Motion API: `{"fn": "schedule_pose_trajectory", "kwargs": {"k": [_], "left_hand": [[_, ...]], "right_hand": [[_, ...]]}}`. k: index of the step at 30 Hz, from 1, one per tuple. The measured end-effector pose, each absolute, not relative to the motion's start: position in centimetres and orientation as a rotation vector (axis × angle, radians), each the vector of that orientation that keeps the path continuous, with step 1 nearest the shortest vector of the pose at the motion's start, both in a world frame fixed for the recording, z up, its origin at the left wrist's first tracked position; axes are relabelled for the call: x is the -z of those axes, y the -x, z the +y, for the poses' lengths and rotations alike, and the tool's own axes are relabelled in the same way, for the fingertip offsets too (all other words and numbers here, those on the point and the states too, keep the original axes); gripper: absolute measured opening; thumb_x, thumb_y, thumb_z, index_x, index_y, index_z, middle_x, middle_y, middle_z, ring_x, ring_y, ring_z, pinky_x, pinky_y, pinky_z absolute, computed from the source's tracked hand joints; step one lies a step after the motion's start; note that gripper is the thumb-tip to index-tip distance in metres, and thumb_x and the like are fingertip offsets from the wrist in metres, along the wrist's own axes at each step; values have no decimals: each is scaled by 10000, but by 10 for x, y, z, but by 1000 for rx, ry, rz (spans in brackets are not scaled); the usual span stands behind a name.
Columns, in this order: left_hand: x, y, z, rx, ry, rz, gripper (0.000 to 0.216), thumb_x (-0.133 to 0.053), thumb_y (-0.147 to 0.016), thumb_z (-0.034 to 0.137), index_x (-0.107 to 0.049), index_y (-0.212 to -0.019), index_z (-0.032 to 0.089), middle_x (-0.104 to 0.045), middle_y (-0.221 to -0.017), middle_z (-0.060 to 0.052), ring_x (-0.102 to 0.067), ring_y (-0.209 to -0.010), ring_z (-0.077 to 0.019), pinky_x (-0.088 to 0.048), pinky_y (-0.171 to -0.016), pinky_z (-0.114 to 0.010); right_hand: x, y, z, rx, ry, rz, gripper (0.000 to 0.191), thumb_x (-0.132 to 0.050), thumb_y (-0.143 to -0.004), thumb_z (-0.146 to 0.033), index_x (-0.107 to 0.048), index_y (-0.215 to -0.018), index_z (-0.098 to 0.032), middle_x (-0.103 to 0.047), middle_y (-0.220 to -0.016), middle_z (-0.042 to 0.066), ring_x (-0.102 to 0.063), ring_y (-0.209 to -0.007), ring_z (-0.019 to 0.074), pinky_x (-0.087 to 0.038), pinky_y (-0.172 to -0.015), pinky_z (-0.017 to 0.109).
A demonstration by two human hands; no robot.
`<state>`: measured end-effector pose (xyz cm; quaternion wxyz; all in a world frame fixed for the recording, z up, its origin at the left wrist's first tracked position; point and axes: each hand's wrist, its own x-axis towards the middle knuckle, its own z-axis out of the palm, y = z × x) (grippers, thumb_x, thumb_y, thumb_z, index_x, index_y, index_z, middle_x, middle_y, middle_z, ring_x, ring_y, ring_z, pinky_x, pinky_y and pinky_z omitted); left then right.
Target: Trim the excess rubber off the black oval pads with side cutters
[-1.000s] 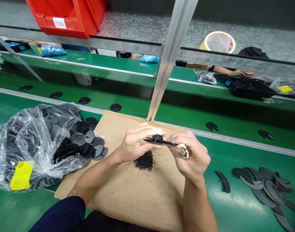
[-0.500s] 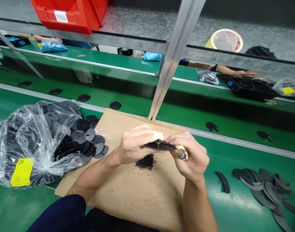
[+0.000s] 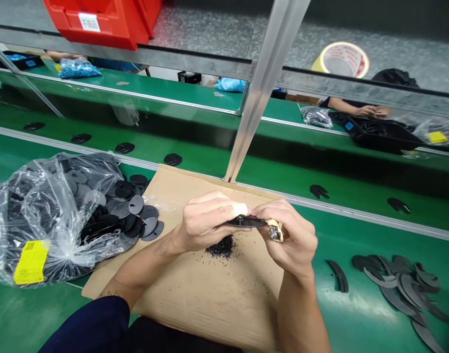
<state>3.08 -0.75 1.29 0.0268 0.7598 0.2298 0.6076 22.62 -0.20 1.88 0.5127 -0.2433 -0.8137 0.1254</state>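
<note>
In front of me a thin black plastic disc (image 3: 248,222) is held nearly edge-on between both hands. My left hand (image 3: 205,215) pinches its left side; a pale wrap covers one fingertip, by a small dark peg on the disc. My right hand (image 3: 292,233) is closed at the disc's right edge. A metal-ended thing with pale yellow wrapping (image 3: 275,230) sticks out of the right hand; its kind I cannot make out. Under the hands a heap of tiny black pieces (image 3: 221,246) lies on brown cardboard (image 3: 195,299).
A clear bag (image 3: 55,211) spills black discs at left. Curved black pieces (image 3: 404,289) lie at right. Behind, a green strip (image 3: 217,157) carries several black parts. A metal post (image 3: 250,98), a red bin (image 3: 99,22) and a tape roll (image 3: 342,59) stand above. Another person's hands (image 3: 373,112) show beyond.
The disc has tipped a little and shows a narrower face. Both hands keep their hold, and the wrapped thing in my right hand has turned slightly. The whole view has shifted slightly.
</note>
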Motion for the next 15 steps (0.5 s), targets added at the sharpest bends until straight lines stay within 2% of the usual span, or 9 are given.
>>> {"fn": "schedule_pose_trajectory", "kwargs": {"k": [4,9,11,15], "left_hand": [[-12,-32,-6,-1875,-2293,690,112,-712,-960,273,-725,-1027,184,-772,-822,-39,-704,-712,-138,-590,-672,-277],[-8,-29,-2,-1694,-2207,686,209,-685,-975,255,-709,-1161,163,-795,-1011,-90,-748,-903,-169,-626,-803,-300],[-6,-25,-2,-1650,-2152,705,224,-688,-972,256,-706,-1172,157,-794,-999,-86,-752,-876,-156,-625,-781,-274],[-9,-16,0,-1667,-2155,723,211,-778,-907,306,-748,-1057,161,-785,-906,-62,-711,-787,-145,-591,-730,-279]], "right_hand": [[-19,-226,-4,-324,597,-1943,197,-638,-889,-87,-668,-986,-256,-736,-850,25,-697,-733,181,-577,-654,338],[-22,-226,-5,-368,609,-1886,164,-675,-884,-93,-670,-946,-245,-730,-831,19,-697,-730,175,-579,-653,325],[-25,-229,-6,-382,648,-1897,130,-697,-885,-128,-673,-951,-238,-730,-830,25,-696,-726,184,-574,-643,329],[-31,-237,-8,-307,821,-1999,113,-688,-909,-175,-683,-1006,-232,-743,-892,48,-699,-783,203,-565,-684,343]]}}
